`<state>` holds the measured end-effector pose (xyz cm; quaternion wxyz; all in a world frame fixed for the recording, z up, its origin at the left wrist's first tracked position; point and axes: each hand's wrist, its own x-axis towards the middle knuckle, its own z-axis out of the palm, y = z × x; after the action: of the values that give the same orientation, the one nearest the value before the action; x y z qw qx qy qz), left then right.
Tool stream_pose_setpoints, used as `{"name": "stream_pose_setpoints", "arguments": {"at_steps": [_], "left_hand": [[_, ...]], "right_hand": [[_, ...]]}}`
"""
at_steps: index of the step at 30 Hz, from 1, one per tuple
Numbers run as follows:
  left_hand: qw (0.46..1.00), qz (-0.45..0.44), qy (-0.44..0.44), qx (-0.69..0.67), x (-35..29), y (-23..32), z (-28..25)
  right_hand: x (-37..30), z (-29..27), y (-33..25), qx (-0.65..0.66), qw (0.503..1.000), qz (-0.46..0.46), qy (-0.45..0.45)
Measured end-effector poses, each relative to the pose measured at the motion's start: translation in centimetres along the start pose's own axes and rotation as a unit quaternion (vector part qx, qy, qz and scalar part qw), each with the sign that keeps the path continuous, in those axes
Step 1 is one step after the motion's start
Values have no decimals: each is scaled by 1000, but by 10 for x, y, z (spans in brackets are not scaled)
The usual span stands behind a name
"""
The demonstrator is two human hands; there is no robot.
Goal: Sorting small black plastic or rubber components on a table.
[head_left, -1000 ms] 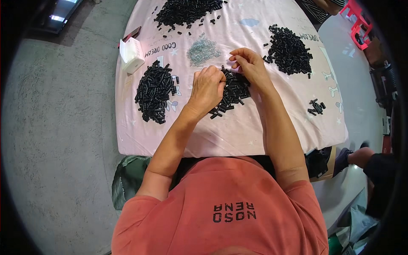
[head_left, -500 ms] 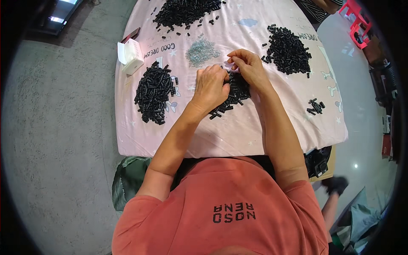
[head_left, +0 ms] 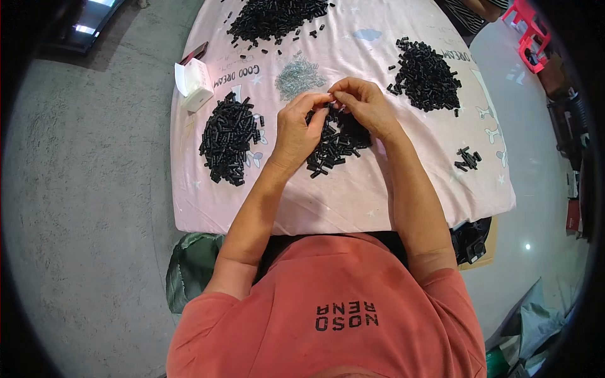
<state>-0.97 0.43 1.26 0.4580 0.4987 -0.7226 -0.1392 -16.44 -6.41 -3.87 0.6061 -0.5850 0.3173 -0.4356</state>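
Above a pile of small black cylindrical parts [head_left: 337,148], my two hands meet with their fingertips together. My left hand [head_left: 297,131] is closed in a pinch, its thumb and fingers hiding most of what they hold. Thumb and forefinger of my right hand [head_left: 367,108] press together at the same spot; anything between them is too small to name. Just beyond the fingertips lies a heap of small, shiny, clear or silvery pieces [head_left: 299,77] on the pink printed cloth [head_left: 353,214].
More black parts lie in a left pile [head_left: 230,142], a right pile [head_left: 428,75], a far pile [head_left: 271,19] and a small cluster [head_left: 467,159]. A white tissue box [head_left: 196,87] stands at the left edge beside a phone-like dark object [head_left: 194,53]. Pink stools [head_left: 532,38] stand at far right.
My left hand has turned so its thumb and fingertips show, and it has met my right hand. The right fingertips have shifted slightly left and nearer. A person's leg at lower right has left view.
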Motion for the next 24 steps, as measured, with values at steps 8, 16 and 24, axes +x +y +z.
{"name": "stream_pose_setpoints", "arguments": {"at_steps": [8,16,24], "left_hand": [[999,-25,8,-36,1,-12,-5],[989,-138,23,-39,23,-47,-18],[974,-83,-50,204,21,-92,-19]], "right_hand": [[-8,5,-18,140,983,90,-73],[-2,-2,-11,180,981,74,-15],[5,-4,1,159,984,57,56]]}}
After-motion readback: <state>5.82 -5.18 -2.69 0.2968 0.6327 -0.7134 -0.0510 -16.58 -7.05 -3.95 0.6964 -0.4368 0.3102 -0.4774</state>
